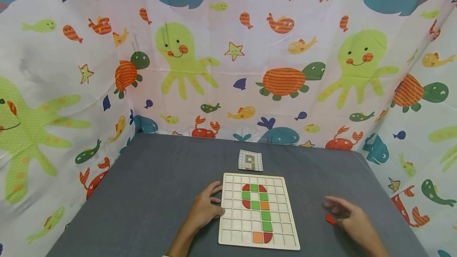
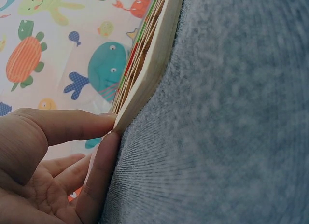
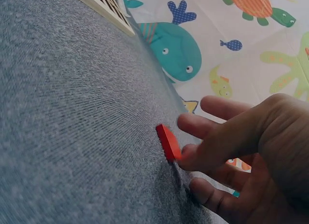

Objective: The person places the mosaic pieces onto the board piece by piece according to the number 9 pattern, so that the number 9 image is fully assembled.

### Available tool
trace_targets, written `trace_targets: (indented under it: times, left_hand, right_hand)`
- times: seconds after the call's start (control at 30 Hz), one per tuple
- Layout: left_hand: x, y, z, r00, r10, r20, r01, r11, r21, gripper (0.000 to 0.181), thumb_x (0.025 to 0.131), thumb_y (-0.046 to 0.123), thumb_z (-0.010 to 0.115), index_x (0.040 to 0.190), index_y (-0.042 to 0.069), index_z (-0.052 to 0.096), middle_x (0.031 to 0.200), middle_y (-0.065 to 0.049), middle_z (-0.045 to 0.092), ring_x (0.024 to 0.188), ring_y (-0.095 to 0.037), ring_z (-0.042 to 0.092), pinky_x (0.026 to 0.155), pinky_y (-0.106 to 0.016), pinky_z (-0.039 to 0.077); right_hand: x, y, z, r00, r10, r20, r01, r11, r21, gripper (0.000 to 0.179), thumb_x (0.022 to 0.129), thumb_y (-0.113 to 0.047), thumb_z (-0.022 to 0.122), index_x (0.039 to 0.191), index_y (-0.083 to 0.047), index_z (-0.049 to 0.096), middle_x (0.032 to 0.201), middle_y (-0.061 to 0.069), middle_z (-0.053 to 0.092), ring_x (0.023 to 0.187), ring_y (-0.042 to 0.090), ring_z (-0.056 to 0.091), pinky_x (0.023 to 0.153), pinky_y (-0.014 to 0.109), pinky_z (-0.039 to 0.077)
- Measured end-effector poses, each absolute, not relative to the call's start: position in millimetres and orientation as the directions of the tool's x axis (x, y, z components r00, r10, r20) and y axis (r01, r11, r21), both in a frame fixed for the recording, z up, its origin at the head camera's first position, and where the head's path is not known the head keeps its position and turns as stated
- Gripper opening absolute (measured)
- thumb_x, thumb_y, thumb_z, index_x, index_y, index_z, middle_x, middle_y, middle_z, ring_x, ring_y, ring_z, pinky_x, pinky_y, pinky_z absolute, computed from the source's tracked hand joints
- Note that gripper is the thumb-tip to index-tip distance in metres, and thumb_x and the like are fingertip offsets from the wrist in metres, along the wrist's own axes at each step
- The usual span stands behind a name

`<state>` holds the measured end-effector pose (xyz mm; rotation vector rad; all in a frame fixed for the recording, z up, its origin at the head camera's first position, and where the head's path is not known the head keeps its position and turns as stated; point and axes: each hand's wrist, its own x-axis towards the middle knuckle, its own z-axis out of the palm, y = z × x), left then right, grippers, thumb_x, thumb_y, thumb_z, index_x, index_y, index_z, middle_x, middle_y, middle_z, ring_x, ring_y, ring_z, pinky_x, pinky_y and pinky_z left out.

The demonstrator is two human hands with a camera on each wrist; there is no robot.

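Observation:
A wooden grid board [image 1: 233,225] lies on the table, with green and orange squares and red rounded pieces set in its cells. My left hand [image 1: 206,204] is at the board's left edge. In the left wrist view, the thumb and a finger of that hand [image 2: 63,161] pinch the board's rim [image 2: 157,60]. To the right of the board, my right hand [image 1: 351,219] is over a small red piece [image 1: 331,219]. The right wrist view shows the red piece [image 3: 168,142] at the thumb tip, the other fingers spread loosely and apart from it.
Behind the board lies a small card [image 1: 250,160] printed with a similar coloured grid pattern. The table has a dark grey cloth [image 1: 171,169]. A curtain [image 1: 221,82] with sea-animal prints hangs around the back and sides.

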<state>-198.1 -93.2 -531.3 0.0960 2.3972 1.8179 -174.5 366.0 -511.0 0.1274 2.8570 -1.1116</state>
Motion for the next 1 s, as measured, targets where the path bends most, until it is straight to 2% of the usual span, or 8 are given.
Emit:
trace_targets:
  times: [0.13, 0.37, 0.57, 1.0]
  left_hand:
    - [-198.0, -93.5, -531.0, -0.989, 0.133, -0.069, -0.031, 0.267, 0.963, 0.094, 0.073, -0.010, 0.080, 0.159, 0.005, 0.045, 0.154, -0.015, 0.058, 0.110, -0.029, 0.065, 0.064, -0.038, 0.062]
    - [-197.9, -93.3, -531.1, -0.989, 0.132, -0.067, -0.030, 0.267, 0.963, 0.094, 0.073, -0.010, 0.081, 0.159, 0.005, 0.045, 0.154, -0.015, 0.059, 0.110, -0.028, 0.065, 0.064, -0.038, 0.062]
    - [-197.7, -93.1, -530.6, -0.989, 0.127, -0.077, -0.040, 0.266, 0.963, 0.095, 0.073, -0.010, 0.081, 0.159, 0.006, 0.045, 0.154, -0.013, 0.059, 0.110, -0.028, 0.065, 0.064, -0.038, 0.062]
    - [-195.2, -94.7, -528.6, -0.990, 0.137, -0.034, -0.002, 0.224, 0.975, 0.097, 0.070, -0.010, 0.078, 0.160, 0.002, 0.043, 0.154, -0.018, 0.057, 0.110, -0.028, 0.065, 0.062, -0.039, 0.062]
  right_hand:
    - [-176.1, 364.2, -513.6, -0.992, 0.049, -0.113, 0.113, 0.723, -0.681, 0.063, 0.077, 0.012, 0.074, 0.139, 0.000, 0.066, 0.115, 0.012, 0.078, 0.097, 0.020, 0.068, 0.073, 0.024, 0.054]
    - [-177.1, 362.6, -515.1, -0.993, 0.062, -0.103, 0.115, 0.728, -0.676, 0.061, 0.078, 0.006, 0.085, 0.136, 0.001, 0.068, 0.104, 0.007, 0.077, 0.087, 0.013, 0.068, 0.071, 0.021, 0.053]
    - [-177.7, 359.5, -514.4, -0.990, 0.072, -0.121, 0.134, 0.733, -0.667, 0.059, 0.079, 0.001, 0.087, 0.135, -0.002, 0.069, 0.106, 0.005, 0.078, 0.089, 0.013, 0.067, 0.072, 0.022, 0.052]
    - [-175.8, 357.1, -513.1, -0.990, 0.054, -0.129, 0.126, 0.751, -0.649, 0.057, 0.080, -0.007, 0.089, 0.134, -0.006, 0.071, 0.108, 0.005, 0.080, 0.091, 0.017, 0.066, 0.071, 0.026, 0.052]
